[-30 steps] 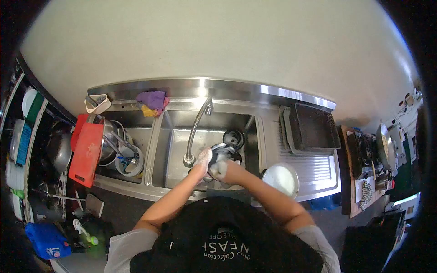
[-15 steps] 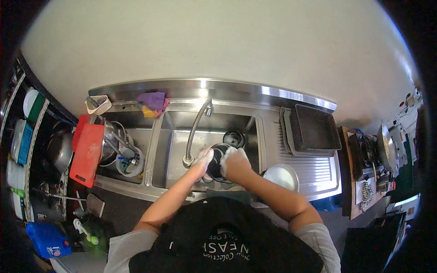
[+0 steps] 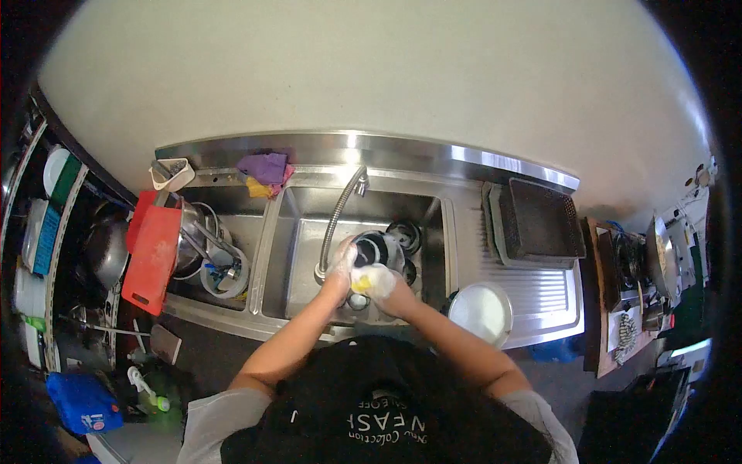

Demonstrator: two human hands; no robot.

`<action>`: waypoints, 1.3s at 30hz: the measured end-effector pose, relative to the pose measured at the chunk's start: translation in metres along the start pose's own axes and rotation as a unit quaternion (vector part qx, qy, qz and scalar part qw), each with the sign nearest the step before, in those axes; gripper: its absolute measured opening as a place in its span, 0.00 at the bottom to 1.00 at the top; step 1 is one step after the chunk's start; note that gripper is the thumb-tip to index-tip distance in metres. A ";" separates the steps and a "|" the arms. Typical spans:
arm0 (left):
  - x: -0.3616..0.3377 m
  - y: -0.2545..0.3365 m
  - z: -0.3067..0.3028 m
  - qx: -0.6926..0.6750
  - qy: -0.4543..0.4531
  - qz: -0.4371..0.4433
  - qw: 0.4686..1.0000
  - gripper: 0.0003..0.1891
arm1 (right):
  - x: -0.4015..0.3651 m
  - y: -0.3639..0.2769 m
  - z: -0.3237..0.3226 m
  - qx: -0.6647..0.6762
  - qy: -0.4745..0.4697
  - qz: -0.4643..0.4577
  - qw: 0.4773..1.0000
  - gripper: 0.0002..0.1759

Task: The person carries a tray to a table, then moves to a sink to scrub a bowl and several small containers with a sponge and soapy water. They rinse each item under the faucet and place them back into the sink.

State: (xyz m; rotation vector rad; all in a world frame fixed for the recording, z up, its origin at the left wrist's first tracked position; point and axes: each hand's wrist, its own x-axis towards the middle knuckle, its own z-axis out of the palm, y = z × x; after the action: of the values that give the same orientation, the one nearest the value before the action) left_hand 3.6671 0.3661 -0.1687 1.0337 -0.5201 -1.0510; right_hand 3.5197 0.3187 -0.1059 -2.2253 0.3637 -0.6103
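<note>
My left hand, wet with suds, grips the left edge of a dark round bowl over the steel sink. Foam covers my right hand, which is closed on a yellow sponge at the bowl's near side. Other dark round dishes lie in the basin behind and to the right of the bowl. The coiled faucet arches just left of the hands.
Red cutting boards and a white bucket of utensils stand left. Purple cloth lies on the back ledge. Black crates and a round white-looking lid or pan rest on the right drainboard.
My right hand has come lower and left, and the yellow sponge now shows in it. The bowl is tilted differently and more of its inside is visible. The camera view has shifted slightly.
</note>
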 end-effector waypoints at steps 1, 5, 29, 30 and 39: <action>0.005 -0.003 -0.011 0.062 -0.017 -0.003 0.998 0.23 | -0.005 0.003 -0.011 -0.068 -0.052 -0.051 0.995 0.17; -0.029 0.064 0.038 0.104 -0.026 -0.198 0.974 0.27 | 0.007 0.007 -0.038 -0.362 -0.166 -0.014 0.917 0.12; 0.012 -0.022 -0.010 0.015 -0.044 -0.357 0.933 0.31 | -0.004 0.017 0.011 -0.019 -0.205 0.100 0.973 0.14; 0.000 0.001 0.011 0.030 -0.011 -0.360 0.932 0.33 | -0.006 0.020 0.003 -0.102 -0.242 0.109 0.959 0.14; -0.011 -0.081 -0.058 0.044 0.029 -0.406 0.912 0.29 | 0.016 0.127 -0.003 -0.335 -0.256 0.169 0.891 0.11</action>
State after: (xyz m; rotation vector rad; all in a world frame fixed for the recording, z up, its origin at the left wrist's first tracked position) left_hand 3.6701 0.3914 -0.2655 1.4022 -0.0615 -1.7289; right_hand 3.5242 0.2271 -0.1951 -2.7550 0.7415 0.3623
